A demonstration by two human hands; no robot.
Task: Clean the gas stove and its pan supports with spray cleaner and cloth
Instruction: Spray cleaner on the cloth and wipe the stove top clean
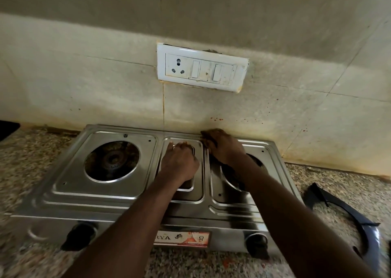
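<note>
Our left hand rests curled on the stove; right hand flat, gripping nothing. We judge the steel stiff, slippery; grip edges.

Two bare hands are resting on a steel gas stove: the left hand on its middle panel, the right hand at the back edge. A dark pan support is lying on the speckled counter to the right.
</note>
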